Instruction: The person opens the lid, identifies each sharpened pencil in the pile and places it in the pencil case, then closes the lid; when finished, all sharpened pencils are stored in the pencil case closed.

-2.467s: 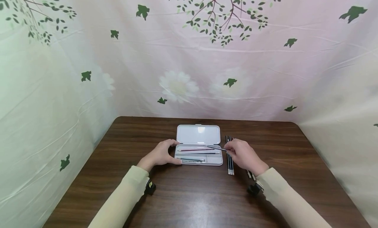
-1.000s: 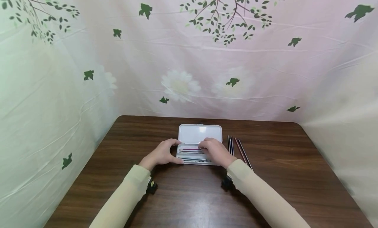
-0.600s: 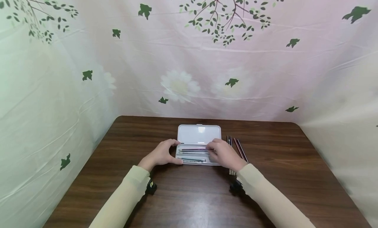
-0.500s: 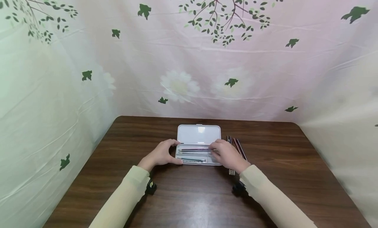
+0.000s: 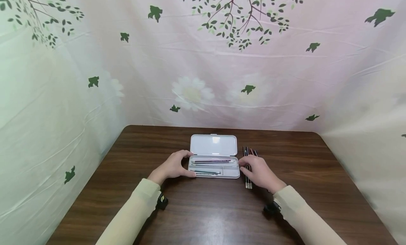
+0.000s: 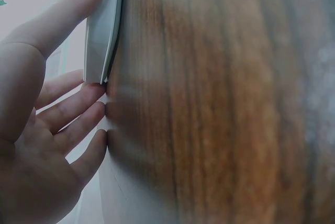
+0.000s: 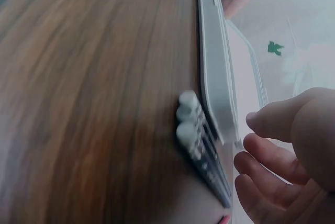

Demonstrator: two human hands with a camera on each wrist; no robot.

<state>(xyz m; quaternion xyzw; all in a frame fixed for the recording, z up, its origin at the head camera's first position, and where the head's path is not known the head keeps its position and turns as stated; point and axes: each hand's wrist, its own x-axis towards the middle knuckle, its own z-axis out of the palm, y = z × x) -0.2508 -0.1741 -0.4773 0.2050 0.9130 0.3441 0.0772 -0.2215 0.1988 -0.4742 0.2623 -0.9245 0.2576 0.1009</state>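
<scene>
A white pencil case [image 5: 231, 173] stands with its lid [image 5: 213, 145] raised at the back. Several dark pencils [image 5: 212, 161] lie lengthwise in its rear compartment, and green ones [image 5: 205, 172] in the front-left one. My left hand [image 5: 171, 165] holds the case's left end, thumb at the front edge and index finger at the back. Just off the case's right end is my right hand [image 5: 260, 171], fingers loosely bent with nothing in them, over the loose pencils. Dark pencils with white erasers [image 7: 196, 130] show beside the case in the right wrist view.
To the right of those pencils, the ends of a reddish pencil [image 5: 251, 151] and another dark pencil [image 5: 255, 153] stick out behind my right hand, which hides the rest. The brown wooden table [image 5: 203, 209] meets a hanging printed cloth [image 5: 209, 107] at its far edge.
My right hand carried a dark pencil into the rear compartment, let go of it there, and moved back right past the case's end. My left hand stayed at the left end.
</scene>
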